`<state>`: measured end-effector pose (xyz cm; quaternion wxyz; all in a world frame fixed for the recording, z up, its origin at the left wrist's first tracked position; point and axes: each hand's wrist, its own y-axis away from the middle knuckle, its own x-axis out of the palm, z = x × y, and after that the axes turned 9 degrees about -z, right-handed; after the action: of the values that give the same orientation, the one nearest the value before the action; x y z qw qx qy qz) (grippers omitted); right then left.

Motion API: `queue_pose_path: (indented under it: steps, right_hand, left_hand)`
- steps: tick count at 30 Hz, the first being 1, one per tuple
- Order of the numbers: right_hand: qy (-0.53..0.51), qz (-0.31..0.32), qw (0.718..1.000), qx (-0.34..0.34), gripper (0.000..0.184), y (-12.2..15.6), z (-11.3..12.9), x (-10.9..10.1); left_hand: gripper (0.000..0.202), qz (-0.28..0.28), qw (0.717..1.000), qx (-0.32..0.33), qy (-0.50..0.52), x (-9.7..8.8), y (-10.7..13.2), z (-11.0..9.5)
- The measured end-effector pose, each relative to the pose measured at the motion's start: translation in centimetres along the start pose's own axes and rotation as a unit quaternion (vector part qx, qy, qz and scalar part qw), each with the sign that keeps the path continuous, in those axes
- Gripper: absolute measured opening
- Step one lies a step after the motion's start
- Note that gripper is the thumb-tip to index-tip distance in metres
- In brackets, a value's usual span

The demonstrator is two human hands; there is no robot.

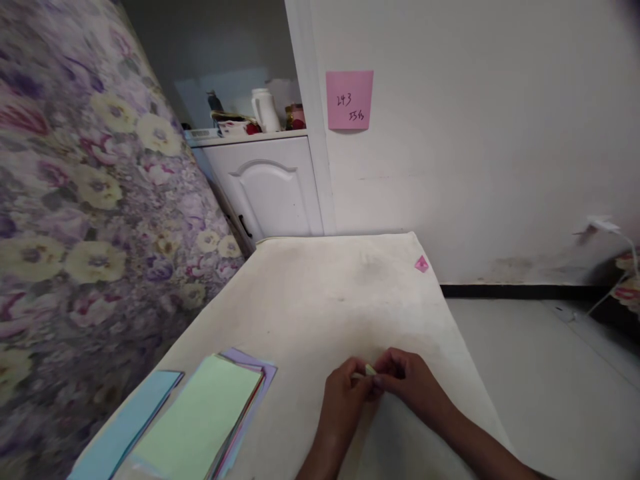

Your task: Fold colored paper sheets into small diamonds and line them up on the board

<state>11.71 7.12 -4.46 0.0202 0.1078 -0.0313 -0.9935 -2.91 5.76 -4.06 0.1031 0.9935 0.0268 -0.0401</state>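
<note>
Close together over the near right part of the covered table [310,293], my left hand [346,390] and my right hand [407,377] both pinch a small piece of pale yellow folded paper [370,369]. Only its tip shows between the fingertips; the rest is hidden by my fingers. A small pink folded paper piece [422,264] lies near the table's far right corner. To the left of my hands lies a stack of coloured paper [205,413] with a light green sheet on top, and beside it a stack of blue paper [133,417].
A floral curtain [100,200] hangs along the left side. Behind the table stand a white cabinet [270,193] and a wall with a pink note [349,100] stuck on it. A white jug [266,110] stands on the cabinet ledge. A plug with a cable [605,225] is at right.
</note>
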Motion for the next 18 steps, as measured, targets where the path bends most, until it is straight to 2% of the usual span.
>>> queue_pose_path:
  steps: [4,7,9,12,18]
  right_hand:
    - [0.027,0.003,1.000,-0.013,0.004,-0.1,-0.3,0.0]
    - [0.009,0.023,1.000,0.001,0.002,-0.1,-0.4,0.0]
    - [-0.030,0.036,0.999,0.023,0.001,-0.1,-0.5,0.0]
    - [-0.113,0.050,0.991,0.053,0.011,-0.2,-0.6,0.1]
    - [-0.244,0.065,0.964,0.080,0.024,-0.4,-0.7,0.1]
  left_hand:
    - [0.004,-0.009,0.997,0.057,-0.049,0.1,0.3,0.0]
    - [0.006,-0.015,0.993,0.084,-0.080,0.1,0.5,-0.2]
    - [0.006,-0.010,0.994,0.083,-0.070,0.0,0.6,-0.4]
    - [0.015,-0.003,0.998,0.059,-0.013,-0.2,0.5,-0.8]
    - [0.017,-0.037,0.998,0.043,0.039,-0.4,0.4,-1.4]
